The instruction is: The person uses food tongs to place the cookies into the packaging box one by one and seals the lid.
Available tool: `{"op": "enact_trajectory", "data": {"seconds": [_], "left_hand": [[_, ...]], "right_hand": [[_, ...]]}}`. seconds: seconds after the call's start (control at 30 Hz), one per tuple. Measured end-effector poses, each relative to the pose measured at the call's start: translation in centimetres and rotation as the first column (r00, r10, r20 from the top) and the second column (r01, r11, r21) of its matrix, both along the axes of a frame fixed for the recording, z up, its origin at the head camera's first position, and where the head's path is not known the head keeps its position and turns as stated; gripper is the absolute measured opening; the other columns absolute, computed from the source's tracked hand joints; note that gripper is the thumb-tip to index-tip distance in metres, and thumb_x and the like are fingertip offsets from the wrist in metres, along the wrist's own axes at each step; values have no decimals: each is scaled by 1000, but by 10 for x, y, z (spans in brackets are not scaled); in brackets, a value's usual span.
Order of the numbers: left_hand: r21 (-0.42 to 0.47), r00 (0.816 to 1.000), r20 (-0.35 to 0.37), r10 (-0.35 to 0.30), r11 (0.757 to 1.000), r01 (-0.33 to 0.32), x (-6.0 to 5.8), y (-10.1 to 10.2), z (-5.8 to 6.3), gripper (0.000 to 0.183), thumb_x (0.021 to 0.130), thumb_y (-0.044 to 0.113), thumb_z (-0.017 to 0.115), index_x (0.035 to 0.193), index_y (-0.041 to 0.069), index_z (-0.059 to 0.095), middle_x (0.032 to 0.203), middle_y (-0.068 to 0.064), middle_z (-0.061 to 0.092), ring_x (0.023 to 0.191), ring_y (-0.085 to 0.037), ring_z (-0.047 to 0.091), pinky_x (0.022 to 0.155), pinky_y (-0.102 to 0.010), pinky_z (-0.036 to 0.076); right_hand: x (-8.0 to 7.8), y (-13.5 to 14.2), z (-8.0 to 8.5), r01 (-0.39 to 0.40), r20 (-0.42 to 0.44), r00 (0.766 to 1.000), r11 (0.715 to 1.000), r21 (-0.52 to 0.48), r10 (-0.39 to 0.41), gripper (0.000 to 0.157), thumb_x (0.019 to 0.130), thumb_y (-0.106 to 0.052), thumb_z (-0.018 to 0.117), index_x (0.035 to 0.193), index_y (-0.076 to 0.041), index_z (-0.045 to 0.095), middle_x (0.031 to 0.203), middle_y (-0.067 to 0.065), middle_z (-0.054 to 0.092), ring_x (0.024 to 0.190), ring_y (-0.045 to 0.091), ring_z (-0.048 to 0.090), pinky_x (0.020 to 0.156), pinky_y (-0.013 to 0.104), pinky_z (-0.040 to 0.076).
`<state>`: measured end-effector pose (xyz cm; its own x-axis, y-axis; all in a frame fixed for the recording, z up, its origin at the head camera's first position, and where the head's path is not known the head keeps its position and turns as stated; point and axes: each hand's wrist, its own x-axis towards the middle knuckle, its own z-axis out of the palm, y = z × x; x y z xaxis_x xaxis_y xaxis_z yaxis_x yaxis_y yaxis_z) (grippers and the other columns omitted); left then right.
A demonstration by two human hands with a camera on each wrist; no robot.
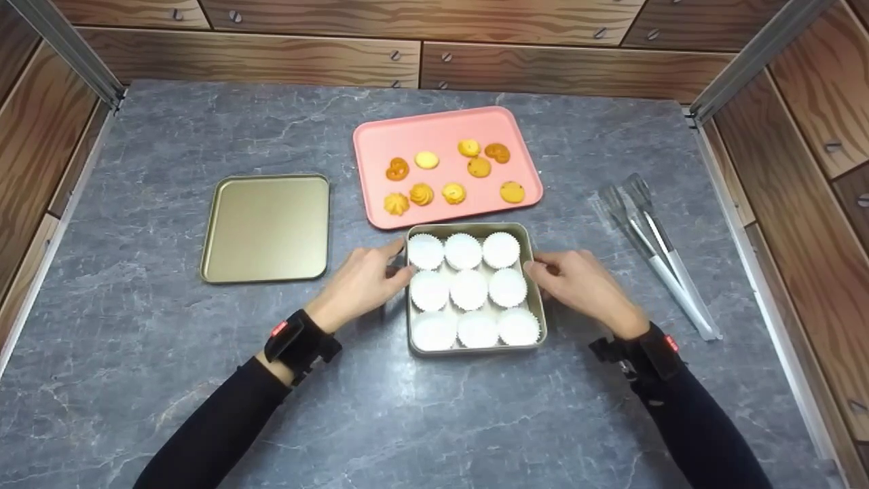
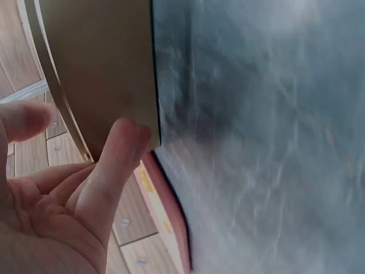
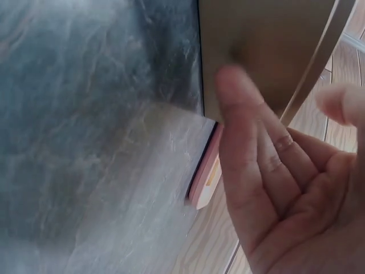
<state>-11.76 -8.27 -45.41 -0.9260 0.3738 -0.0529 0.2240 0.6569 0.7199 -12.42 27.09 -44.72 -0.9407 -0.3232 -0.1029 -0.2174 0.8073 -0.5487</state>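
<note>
A square gold-coloured tin [image 1: 476,351] sits at the middle of the table, lined with several white paper cups [image 1: 468,290] in rows. At its left side my left hand [image 1: 363,282] holds the wall, thumb at the rim and fingertips [image 2: 122,134] against the outside. My right hand [image 1: 584,282] grips the opposite wall, its thumb over the rim and a fingertip [image 3: 234,83] on the outer face. Just beyond the tin lies a pink tray [image 1: 441,129] bearing several small cookies, among them pretzel-shaped [image 1: 397,169], swirled [image 1: 421,194] and round ones [image 1: 512,192].
To the left, a flat gold-coloured square lid or tray [image 1: 267,227] lies on the grey marbled table [image 1: 434,421]. Tongs [image 1: 662,255] with dark slotted ends rest at the right. Wood-patterned panels [image 1: 312,58] border the table's back and sides.
</note>
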Motion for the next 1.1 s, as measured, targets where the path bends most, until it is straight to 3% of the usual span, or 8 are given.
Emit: {"op": "enact_trajectory", "data": {"seconds": [0.1, 0.17, 0.23, 0.5, 0.7, 0.9, 1.03, 1.1], "left_hand": [[68, 999, 50, 18, 997, -21, -1, 2, -2, 64, 98, 25, 69, 153, 0, 46, 92, -17, 75, 66, -13, 68, 42, -29, 50], [116, 996, 81, 37, 992, -46, -3, 4, -3, 65, 97, 21, 70, 154, 1, 45, 121, -22, 72, 86, -18, 74, 50, -29, 57], [149, 993, 104, 57, 986, -73, -5, 7, -5, 65, 97, 19, 70, 154, 2, 44, 137, -21, 63, 102, -21, 73, 57, -27, 60], [173, 990, 85, 116, 976, -129, -13, 13, -8, 61, 99, 16, 67, 153, 0, 45, 142, -22, 59, 106, -24, 72, 70, -30, 62], [173, 989, 88, 117, 976, -131, -17, 15, -9, 60, 99, 17, 66, 153, 0, 45, 142, -23, 59, 67, -25, 66, 53, -32, 55], [168, 992, 59, 115, 978, -123, -24, 16, -10, 59, 100, 16, 65, 153, -1, 45, 136, -23, 64, 73, -20, 68, 59, -28, 56], [172, 993, 41, 111, 978, -117, -28, 17, -12, 58, 100, 13, 63, 153, -1, 43, 124, -22, 71, 52, -15, 55, 48, -29, 51], [175, 993, 31, 115, 978, -118, -29, 17, -13, 58, 100, 13, 62, 153, -1, 43, 126, -21, 70, 52, -11, 52, 49, -27, 50]], "right_hand": [[1, -2, -2, -17, -24, 1000, 1000, 19, 17, 29, 105, -28, 58, 80, -17, 68, 63, -5, 62, 52, 12, 50, 48, 28, 37], [0, -3, -3, -16, -38, 999, 1000, 19, 17, 30, 105, -26, 58, 76, -17, 63, 62, -5, 57, 52, 13, 47, 47, 28, 37], [-1, -3, -5, -10, -53, 999, 1000, 15, 11, 31, 105, -25, 58, 75, -18, 60, 62, -5, 55, 53, 14, 47, 48, 29, 38], [-8, -5, -9, 5, -65, 998, 1000, -12, -6, 35, 108, -25, 53, 74, -16, 58, 63, -3, 52, 55, 15, 48, 49, 30, 39], [-15, -3, -11, 8, -47, 999, 1000, -15, -9, 35, 109, -27, 51, 78, -13, 60, 63, -2, 50, 57, 16, 47, 51, 31, 40], [-20, -4, -12, 14, -51, 999, 1000, -22, -15, 36, 109, -25, 50, 76, -13, 59, 64, -2, 48, 59, 17, 48, 54, 32, 41], [-20, -6, -12, 2, -61, 998, 1000, -19, -4, 37, 110, -24, 49, 75, -14, 55, 64, -3, 46, 59, 16, 47, 53, 31, 39], [-20, -7, -12, -3, -65, 998, 1000, -15, 2, 38, 110, -24, 48, 74, -14, 53, 63, -3, 45, 58, 16, 46, 53, 31, 38]]}}
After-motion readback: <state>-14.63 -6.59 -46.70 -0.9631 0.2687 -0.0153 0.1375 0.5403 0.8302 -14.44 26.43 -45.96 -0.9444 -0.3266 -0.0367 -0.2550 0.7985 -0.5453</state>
